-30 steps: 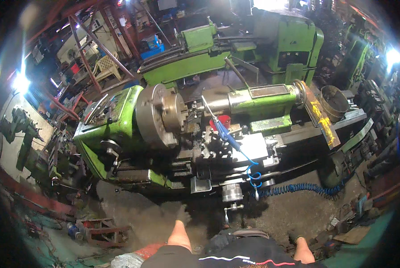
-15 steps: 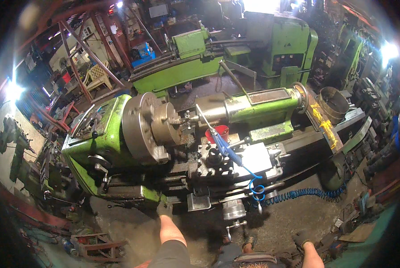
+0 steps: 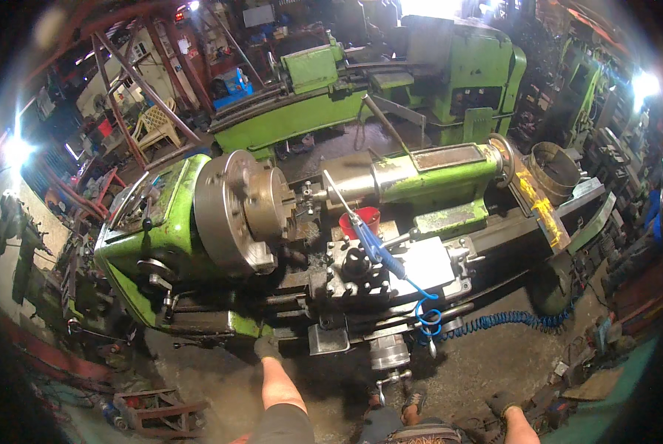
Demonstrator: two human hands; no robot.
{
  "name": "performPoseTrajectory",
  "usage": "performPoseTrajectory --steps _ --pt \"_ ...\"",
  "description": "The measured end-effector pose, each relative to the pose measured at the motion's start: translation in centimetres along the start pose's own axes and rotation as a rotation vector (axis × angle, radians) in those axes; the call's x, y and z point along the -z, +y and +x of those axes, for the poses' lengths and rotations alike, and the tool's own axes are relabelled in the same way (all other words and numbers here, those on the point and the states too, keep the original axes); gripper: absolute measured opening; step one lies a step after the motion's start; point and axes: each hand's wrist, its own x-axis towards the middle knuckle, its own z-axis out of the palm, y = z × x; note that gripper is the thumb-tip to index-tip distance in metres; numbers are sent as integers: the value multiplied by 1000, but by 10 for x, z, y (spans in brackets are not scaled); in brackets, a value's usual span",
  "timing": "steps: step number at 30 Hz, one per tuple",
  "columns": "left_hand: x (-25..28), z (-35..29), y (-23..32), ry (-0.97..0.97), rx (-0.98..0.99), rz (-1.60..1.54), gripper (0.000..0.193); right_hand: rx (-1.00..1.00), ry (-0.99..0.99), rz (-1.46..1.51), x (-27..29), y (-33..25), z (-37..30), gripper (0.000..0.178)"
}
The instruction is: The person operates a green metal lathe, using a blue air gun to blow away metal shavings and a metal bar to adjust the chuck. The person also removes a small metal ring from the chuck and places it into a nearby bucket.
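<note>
My gloved left hand reaches down to the lower front of the green lathe, at the right end of its headstock base. Its fingers are bent around something there that I cannot make out. My gloved right hand hangs low at the right, away from the machine, fingers loosely apart and holding nothing visible. Above the left hand, the big steel chuck faces the tailstock. On the tool post area lies a blue air blow gun with a long nozzle, beside a red cup.
A coiled blue hose runs below the carriage to the right. The cross-slide handwheel juts toward me. A metal bucket stands behind the bed's right end. Another green lathe is behind; a metal frame lies at lower left.
The view has shifted slightly, so the headstock and chuck appear a little farther left. My left hand stays at the lathe base and my right hand still hangs at the right.
</note>
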Motion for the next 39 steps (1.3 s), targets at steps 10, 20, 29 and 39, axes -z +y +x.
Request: performPoseTrajectory --steps 10,20,29,39 --pt "14 16 -23 275 -392 1299 34 52 31 -24 11 -23 31 54" --pt "79 -21 -86 -293 -176 1882 57 198 121 -141 75 -69 -37 46" --pt "64 -98 -67 -403 -281 1443 62 779 947 527 255 -339 -156 35" --pt "-43 -270 -82 -487 -418 1280 59 1370 1031 250 338 -563 -117 30"
